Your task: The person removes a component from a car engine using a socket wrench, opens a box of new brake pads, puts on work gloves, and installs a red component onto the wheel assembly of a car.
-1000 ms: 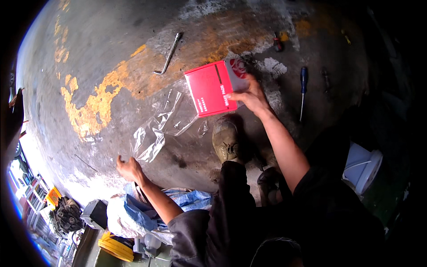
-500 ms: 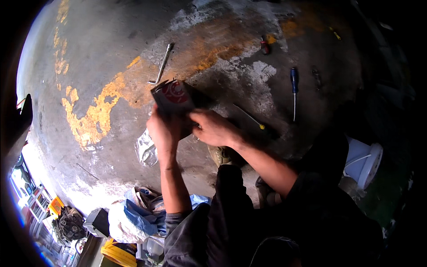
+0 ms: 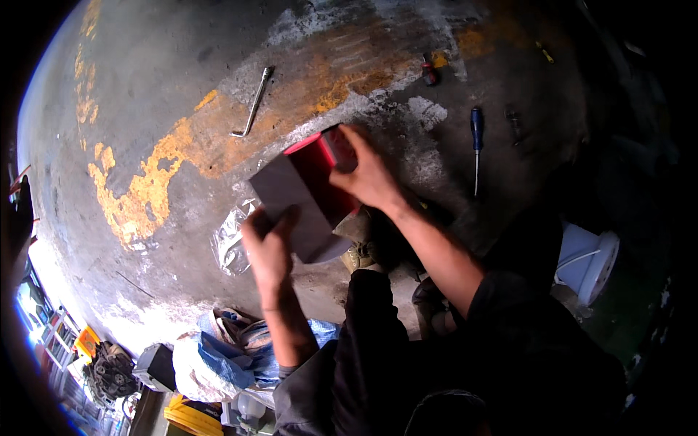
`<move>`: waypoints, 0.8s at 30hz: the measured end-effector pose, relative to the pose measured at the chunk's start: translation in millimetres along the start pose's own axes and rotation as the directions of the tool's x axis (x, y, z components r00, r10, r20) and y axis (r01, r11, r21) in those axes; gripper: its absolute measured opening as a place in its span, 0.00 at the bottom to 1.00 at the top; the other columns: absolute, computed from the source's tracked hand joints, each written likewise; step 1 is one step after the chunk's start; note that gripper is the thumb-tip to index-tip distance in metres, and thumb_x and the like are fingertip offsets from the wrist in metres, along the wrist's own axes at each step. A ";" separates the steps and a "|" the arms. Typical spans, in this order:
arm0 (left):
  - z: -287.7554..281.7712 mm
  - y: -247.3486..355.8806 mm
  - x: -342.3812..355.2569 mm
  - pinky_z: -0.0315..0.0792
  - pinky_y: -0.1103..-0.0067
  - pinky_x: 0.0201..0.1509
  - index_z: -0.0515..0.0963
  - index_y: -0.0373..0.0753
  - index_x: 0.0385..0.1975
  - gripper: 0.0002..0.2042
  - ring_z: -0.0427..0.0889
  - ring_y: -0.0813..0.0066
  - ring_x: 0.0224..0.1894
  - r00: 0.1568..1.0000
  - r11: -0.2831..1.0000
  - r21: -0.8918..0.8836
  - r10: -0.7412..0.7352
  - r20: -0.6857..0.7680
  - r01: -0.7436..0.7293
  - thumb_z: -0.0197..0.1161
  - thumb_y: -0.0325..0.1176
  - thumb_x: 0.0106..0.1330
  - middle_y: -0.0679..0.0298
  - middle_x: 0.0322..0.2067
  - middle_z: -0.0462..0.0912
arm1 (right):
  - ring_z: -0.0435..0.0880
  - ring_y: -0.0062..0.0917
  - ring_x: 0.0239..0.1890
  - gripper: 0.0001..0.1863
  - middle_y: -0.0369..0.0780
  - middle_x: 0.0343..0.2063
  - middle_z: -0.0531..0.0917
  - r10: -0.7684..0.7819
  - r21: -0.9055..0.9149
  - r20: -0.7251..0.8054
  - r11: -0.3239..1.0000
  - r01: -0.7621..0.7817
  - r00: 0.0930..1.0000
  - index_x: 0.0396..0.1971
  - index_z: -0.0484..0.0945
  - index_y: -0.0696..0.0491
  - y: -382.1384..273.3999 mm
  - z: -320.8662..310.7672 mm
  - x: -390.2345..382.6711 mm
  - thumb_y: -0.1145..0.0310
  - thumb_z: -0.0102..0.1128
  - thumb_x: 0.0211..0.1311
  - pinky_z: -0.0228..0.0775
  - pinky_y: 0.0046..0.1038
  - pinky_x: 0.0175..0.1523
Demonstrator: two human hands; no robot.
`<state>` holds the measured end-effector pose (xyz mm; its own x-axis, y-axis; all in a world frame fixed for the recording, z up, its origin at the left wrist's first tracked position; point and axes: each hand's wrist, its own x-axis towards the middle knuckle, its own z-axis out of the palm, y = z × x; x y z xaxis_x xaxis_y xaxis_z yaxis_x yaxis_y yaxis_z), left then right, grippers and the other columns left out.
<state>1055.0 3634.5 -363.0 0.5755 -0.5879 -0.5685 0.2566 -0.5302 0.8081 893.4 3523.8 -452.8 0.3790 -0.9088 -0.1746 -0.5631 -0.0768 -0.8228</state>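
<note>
A cardboard box [image 3: 294, 207], with plain greyish panels and red parts, is held between my hands above the concrete floor. My left hand [image 3: 267, 251] grips its near left side, thumb laid over the grey panel. On the far right, my right hand [image 3: 367, 171] has its fingers wrapped over the red edge. Whether anything is inside the box cannot be seen. Crumpled clear plastic [image 3: 231, 240] lies on the floor beside my left hand. Beyond the box is a bent metal socket wrench [image 3: 254, 102].
A blue-handled screwdriver [image 3: 477, 134], a stubby red-and-black screwdriver [image 3: 429, 73] and a small yellow-handled tool [image 3: 545, 53] lie on the floor. At right stands a white bucket [image 3: 592, 269]. White and blue sacks [image 3: 218, 363] and a yellow container [image 3: 193, 416] sit at lower left.
The box has been turned, so its printed face gives way to a plain grey panel and red part. My right hand has moved up to its far edge.
</note>
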 end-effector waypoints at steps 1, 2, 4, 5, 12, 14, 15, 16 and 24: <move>1.6 26.1 -10.7 0.74 0.77 0.46 0.77 0.25 0.38 0.12 0.81 0.71 0.37 0.973 0.996 0.019 -0.086 -0.216 0.092 0.67 0.23 0.57 0.56 0.34 0.84 | 0.68 0.40 0.65 0.39 0.47 0.62 0.70 0.116 0.025 0.025 0.993 -0.116 0.993 0.62 0.66 0.56 13.3 -10.3 7.5 0.66 0.71 0.47 0.65 0.36 0.64; -34.4 26.7 -3.3 0.73 0.78 0.47 0.76 0.25 0.42 0.13 0.81 0.72 0.39 0.997 0.993 -0.104 -0.043 0.062 0.049 0.66 0.22 0.58 0.56 0.37 0.83 | 0.68 0.41 0.65 0.37 0.47 0.62 0.71 0.229 0.051 0.049 0.972 -0.231 0.972 0.62 0.67 0.56 26.2 -22.5 14.0 0.67 0.69 0.49 0.65 0.36 0.65; -71.1 4.5 4.1 0.72 0.77 0.48 0.76 0.26 0.44 0.13 0.80 0.72 0.40 0.991 0.992 -0.121 -0.019 0.130 0.035 0.65 0.22 0.59 0.57 0.39 0.83 | 0.73 0.39 0.62 0.35 0.48 0.59 0.74 0.180 -0.217 -0.129 0.954 -0.205 0.975 0.62 0.67 0.56 45.3 -34.6 21.7 0.69 0.69 0.52 0.63 0.34 0.66; -83.1 -13.3 10.1 0.71 0.77 0.48 0.75 0.26 0.44 0.14 0.80 0.72 0.40 0.997 0.981 -0.187 -0.029 0.070 0.042 0.65 0.22 0.59 0.57 0.39 0.83 | 0.73 0.39 0.61 0.34 0.48 0.58 0.75 0.088 -0.244 -0.146 0.962 -0.122 0.985 0.61 0.69 0.55 34.9 -35.7 18.8 0.69 0.69 0.52 0.64 0.34 0.66; -115.3 -86.1 36.4 0.71 0.76 0.50 0.75 0.26 0.45 0.14 0.81 0.71 0.40 0.996 0.927 -0.365 -0.083 0.018 0.084 0.64 0.21 0.60 0.57 0.39 0.83 | 0.50 0.46 0.72 0.48 0.46 0.68 0.57 -0.182 -0.365 0.179 0.900 0.237 0.967 0.64 0.63 0.53 -40.5 38.5 2.4 0.63 0.77 0.40 0.45 0.55 0.71; -125.0 -98.2 41.6 0.70 0.76 0.50 0.75 0.26 0.45 0.14 0.81 0.71 0.41 0.996 0.950 -0.305 -0.082 -0.022 0.071 0.64 0.21 0.60 0.57 0.39 0.83 | 0.47 0.46 0.73 0.49 0.47 0.69 0.54 -0.154 -0.432 0.208 0.872 0.232 0.966 0.66 0.60 0.55 -48.8 40.3 10.7 0.63 0.76 0.42 0.43 0.58 0.71; -128.9 -104.4 43.3 0.70 0.76 0.51 0.75 0.26 0.45 0.14 0.81 0.71 0.40 0.996 0.938 -0.338 -0.085 -0.014 0.075 0.64 0.21 0.60 0.57 0.39 0.83 | 0.45 0.46 0.74 0.49 0.47 0.70 0.52 -0.138 -0.466 0.219 0.855 0.228 0.966 0.67 0.58 0.55 -51.2 41.4 15.0 0.63 0.75 0.43 0.41 0.59 0.71; -127.5 -108.2 44.1 0.70 0.76 0.51 0.75 0.26 0.45 0.14 0.81 0.71 0.41 0.996 0.929 -0.360 -0.090 -0.003 0.083 0.64 0.20 0.60 0.57 0.40 0.83 | 0.45 0.47 0.74 0.49 0.47 0.70 0.52 -0.122 -0.470 0.211 0.858 0.210 0.970 0.66 0.59 0.55 -46.4 41.6 16.7 0.64 0.75 0.42 0.41 0.60 0.71; -133.2 -112.3 53.4 0.72 0.77 0.47 0.77 0.26 0.43 0.12 0.82 0.72 0.38 0.996 0.963 -0.261 -0.076 -0.039 0.063 0.64 0.20 0.60 0.57 0.38 0.84 | 0.83 0.41 0.47 0.35 0.48 0.47 0.81 -0.299 -0.167 -0.024 0.942 0.291 0.954 0.59 0.72 0.47 -39.3 -46.0 36.6 0.83 0.61 0.46 0.76 0.38 0.51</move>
<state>1160.4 3744.1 -463.5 0.5843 -0.5216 -0.6217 0.4862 -0.3884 0.7828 895.6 3474.8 -402.0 0.5119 -0.8541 0.0925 -0.5431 -0.4052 -0.7354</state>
